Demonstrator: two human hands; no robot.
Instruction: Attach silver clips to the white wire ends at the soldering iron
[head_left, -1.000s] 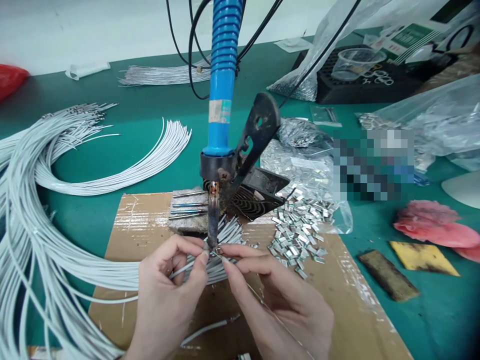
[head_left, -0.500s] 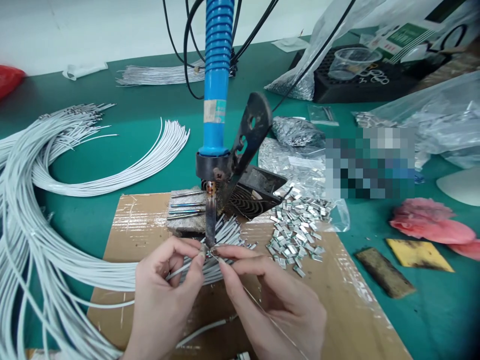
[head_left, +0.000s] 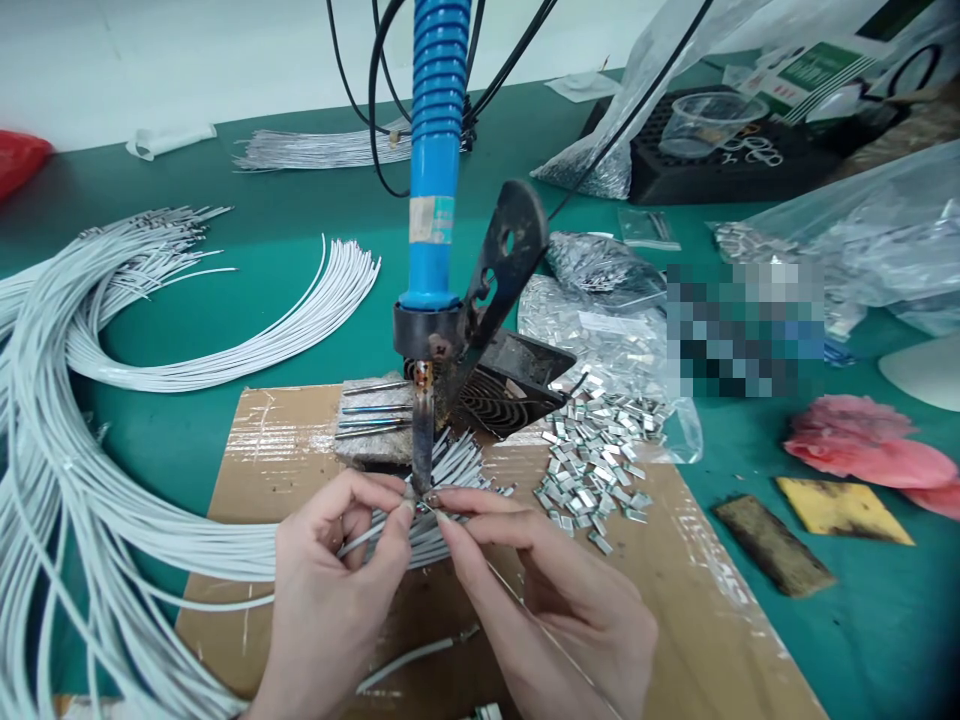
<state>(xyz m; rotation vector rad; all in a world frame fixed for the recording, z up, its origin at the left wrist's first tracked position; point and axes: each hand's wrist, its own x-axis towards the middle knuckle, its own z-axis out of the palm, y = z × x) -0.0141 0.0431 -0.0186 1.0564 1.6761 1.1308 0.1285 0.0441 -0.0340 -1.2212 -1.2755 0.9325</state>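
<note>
My left hand (head_left: 341,575) is closed, its thumb and forefinger pinching the end of a white cable (head_left: 364,538). Facing it, my right hand (head_left: 544,590) pinches a thin silvery solder wire (head_left: 551,640) that trails down across the palm. The fingertips of both hands meet right under the dark tip of a blue-handled soldering iron (head_left: 433,220), which is held upright with the tip down. A tiny metal part shows between the fingers, mostly hidden by them. Behind the hands lie the stripped ends of a cable bundle (head_left: 457,465).
Small metal connector shells (head_left: 592,465) are heaped on the cardboard (head_left: 675,600) at right. A black fan (head_left: 517,380) and a grey block with metal rods (head_left: 375,410) stand behind the iron. White cable coils (head_left: 45,400) fill the left; sponges (head_left: 844,510) lie at right.
The whole view has shifted very slightly. Both hands keep the same pinch beneath the iron's tip, with no clear change in what they hold.
</note>
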